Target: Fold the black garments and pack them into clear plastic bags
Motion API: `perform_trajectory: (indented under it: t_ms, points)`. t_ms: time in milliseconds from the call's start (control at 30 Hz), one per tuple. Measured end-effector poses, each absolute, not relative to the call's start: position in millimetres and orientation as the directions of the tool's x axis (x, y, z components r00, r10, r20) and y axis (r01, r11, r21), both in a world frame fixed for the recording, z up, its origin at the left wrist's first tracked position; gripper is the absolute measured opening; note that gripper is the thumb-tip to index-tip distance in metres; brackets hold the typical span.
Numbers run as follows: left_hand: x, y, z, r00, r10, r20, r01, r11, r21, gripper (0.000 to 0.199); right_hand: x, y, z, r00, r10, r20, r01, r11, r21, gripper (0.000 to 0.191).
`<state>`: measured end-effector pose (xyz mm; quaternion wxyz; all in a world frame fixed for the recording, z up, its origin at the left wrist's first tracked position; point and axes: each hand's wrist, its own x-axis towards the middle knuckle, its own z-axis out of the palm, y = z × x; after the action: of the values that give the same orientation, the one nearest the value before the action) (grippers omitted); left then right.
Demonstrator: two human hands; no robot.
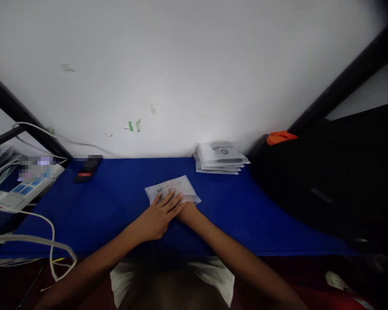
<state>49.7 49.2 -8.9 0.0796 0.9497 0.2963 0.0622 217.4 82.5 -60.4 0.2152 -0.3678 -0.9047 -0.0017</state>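
My left hand (pixel 157 217) lies flat, fingers (pixel 173 200) spread and pressing down on the near part of a clear plastic packet (pixel 177 186) that sits in the middle of the blue tabletop (pixel 116 202), a little toward the white wall (pixel 194 73). My right hand (pixel 186 211) is tucked under and behind the left at the packet's near right corner; most of it is hidden, so I cannot tell whether its fingers are pinching the edge or merely resting there. Nothing is lifted, the packet lies flat with its printed side up. To smooth it well, I judge the flat palm should keep even pressure so the slippery film does not skate across the cloth, and the hidden hand should work from the corner outward instead of bunching the edge. A stack of similar packets (pixel 220 157) rests well apart, back by the wall on the right, next to a dark bag (pixel 326 185) with an orange piece (pixel 280 137) on top. Far to the left sit a power strip (pixel 24 189) with white cables (pixel 48 228) and a small dark object (pixel 87 168), all clear of my hands.
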Motion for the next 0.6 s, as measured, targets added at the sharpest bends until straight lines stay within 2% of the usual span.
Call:
perform_trajectory:
  t_ms: [67, 167, 267, 333, 400, 467, 600]
  points:
    - [35.9, 54.0, -11.6, 0.809, 0.57, 0.143, 0.54, -0.818, 0.199, 0.088, 225.9, 85.7, -51.7, -0.652, 0.674, 0.346, 0.66, 0.73, -0.178, 0.034]
    - [13.0, 60.2, -16.4, 0.737, 0.575, 0.356, 0.534, -0.818, 0.215, 0.054, 243.9, 81.7, -29.7, -0.668, 0.679, 0.304, 0.639, 0.733, -0.233, 0.04]
    - [2.9, 61.6, -17.0, 0.627, 0.538, 0.563, 0.51, -0.83, 0.225, 0.026, 253.3, 66.6, -8.8, -0.644, 0.599, 0.476, 0.541, 0.796, -0.27, 0.04]
    - [6.6, 60.6, -14.0, 0.573, 0.508, 0.643, 0.486, -0.842, 0.233, 0.021, 250.2, 55.3, -1.6, -0.596, 0.496, 0.631, 0.488, 0.848, -0.206, 0.037]
    - [16.1, 59.2, -10.0, 0.544, 0.478, 0.69, 0.453, -0.859, 0.238, 0.019, 241.7, 47.6, -0.3, -0.576, 0.411, 0.707, 0.482, 0.869, -0.112, 0.027]
    - [27.2, 57.8, -6.6, 0.529, 0.445, 0.723, 0.408, -0.88, 0.244, 0.019, 233.2, 45.1, -1.8, -0.578, 0.369, 0.728, 0.489, 0.871, -0.053, 0.018]
    - [40.7, 54.1, -3.4, 0.467, 0.448, 0.763, 0.345, -0.886, 0.309, 0.021, 233.7, 52.0, -0.8, -0.586, 0.347, 0.732, 0.446, 0.893, -0.067, 0.025]
